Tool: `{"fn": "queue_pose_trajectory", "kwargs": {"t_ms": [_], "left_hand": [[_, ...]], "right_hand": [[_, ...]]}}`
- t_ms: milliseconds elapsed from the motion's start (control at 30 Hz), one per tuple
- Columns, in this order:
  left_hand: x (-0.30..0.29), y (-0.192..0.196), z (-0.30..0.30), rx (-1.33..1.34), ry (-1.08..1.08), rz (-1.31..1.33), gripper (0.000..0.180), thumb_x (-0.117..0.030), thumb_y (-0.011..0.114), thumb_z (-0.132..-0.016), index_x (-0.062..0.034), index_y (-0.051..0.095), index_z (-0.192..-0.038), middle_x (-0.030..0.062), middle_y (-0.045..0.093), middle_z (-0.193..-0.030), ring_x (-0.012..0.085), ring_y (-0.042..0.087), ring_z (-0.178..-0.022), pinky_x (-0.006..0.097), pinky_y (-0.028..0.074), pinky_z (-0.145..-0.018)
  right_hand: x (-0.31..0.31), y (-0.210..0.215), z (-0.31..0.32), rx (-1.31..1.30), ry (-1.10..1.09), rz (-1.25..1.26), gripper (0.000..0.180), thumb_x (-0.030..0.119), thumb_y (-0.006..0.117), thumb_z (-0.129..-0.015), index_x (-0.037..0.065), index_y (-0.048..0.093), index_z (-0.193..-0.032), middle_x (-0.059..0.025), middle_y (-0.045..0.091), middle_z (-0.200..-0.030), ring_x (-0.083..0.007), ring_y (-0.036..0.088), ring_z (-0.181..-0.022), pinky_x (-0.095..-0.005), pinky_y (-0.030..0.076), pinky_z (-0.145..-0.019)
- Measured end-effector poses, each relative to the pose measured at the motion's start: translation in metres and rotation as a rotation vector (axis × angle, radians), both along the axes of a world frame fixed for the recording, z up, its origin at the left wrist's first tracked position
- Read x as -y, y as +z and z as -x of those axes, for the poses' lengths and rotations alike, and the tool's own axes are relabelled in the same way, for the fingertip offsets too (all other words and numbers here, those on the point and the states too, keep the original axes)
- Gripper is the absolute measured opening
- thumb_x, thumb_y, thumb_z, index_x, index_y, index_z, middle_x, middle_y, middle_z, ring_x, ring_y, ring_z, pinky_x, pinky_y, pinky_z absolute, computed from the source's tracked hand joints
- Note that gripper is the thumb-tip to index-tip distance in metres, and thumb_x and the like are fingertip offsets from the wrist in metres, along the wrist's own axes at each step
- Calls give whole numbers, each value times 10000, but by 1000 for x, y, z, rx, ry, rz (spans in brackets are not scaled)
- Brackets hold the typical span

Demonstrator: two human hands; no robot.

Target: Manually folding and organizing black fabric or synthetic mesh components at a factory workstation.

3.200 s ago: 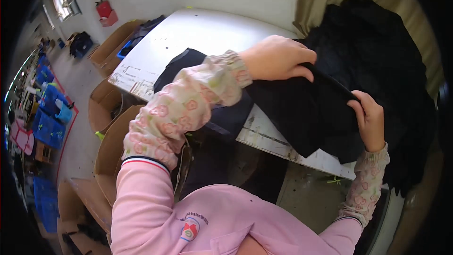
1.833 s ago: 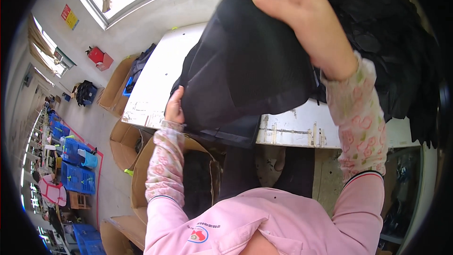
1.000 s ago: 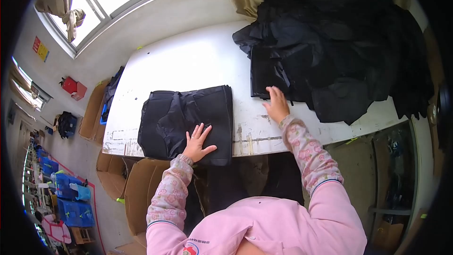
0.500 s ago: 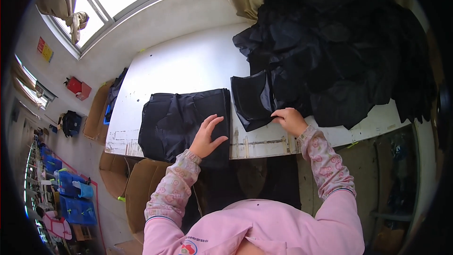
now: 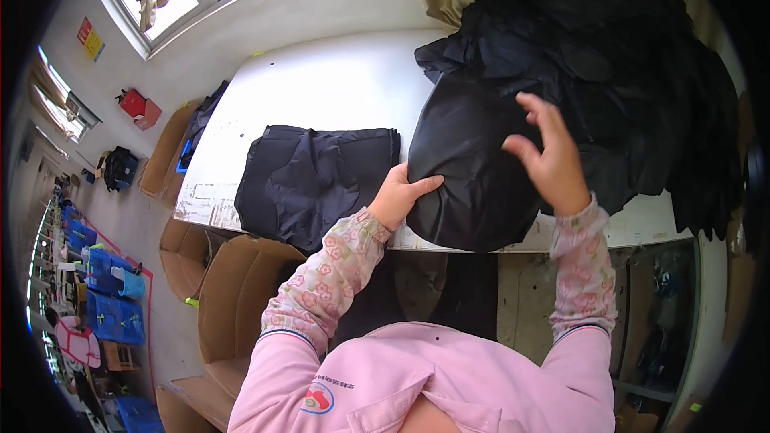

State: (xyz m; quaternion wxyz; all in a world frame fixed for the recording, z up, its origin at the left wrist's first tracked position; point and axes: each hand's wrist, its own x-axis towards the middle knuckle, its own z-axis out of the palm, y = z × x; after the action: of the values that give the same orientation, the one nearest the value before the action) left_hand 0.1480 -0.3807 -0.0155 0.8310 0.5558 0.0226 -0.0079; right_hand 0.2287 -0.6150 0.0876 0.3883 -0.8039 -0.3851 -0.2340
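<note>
A black fabric piece (image 5: 473,168) is being held at the front edge of the white tabletop (image 5: 321,88), partly lifted off the black garment heap (image 5: 609,56) behind it. Its left edge is being pinched by the left hand (image 5: 401,196), fingers (image 5: 423,186) clamped on the cloth. The right hand (image 5: 549,156) is being raised just over the piece, fingers spread apart, gripping nothing. A folded black garment (image 5: 317,176) is lying flat just left of the left hand.

A white rectangular table (image 5: 321,88) carries everything. On it lie a folded black fabric garment (image 5: 317,180) and, right, a heap of black garments (image 5: 593,56).
</note>
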Motion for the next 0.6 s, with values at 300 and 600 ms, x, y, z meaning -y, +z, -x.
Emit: {"fn": "queue_pose_trajectory", "kwargs": {"t_ms": [300,600], "left_hand": [[-13,-9,38,109,-253,312,763,-259,793,-799,-9,385,-1393,91,494,-1323,168,487,-1209,317,405,-1007],[6,4,43,550,-105,-637,589,-79,481,-929,7,278,-1475,165,395,-1460,234,392,-1339,341,311,-1099]], "right_hand": [[-50,-121,57,-526,197,-205,236,70,640,-861,-13,630,-1081,-178,677,-908,-331,665,-835,-342,504,-760],[-58,-102,63,-739,434,-393,249,-63,448,-891,-48,585,-1099,-89,630,-987,-160,605,-893,-261,475,-757]]}}
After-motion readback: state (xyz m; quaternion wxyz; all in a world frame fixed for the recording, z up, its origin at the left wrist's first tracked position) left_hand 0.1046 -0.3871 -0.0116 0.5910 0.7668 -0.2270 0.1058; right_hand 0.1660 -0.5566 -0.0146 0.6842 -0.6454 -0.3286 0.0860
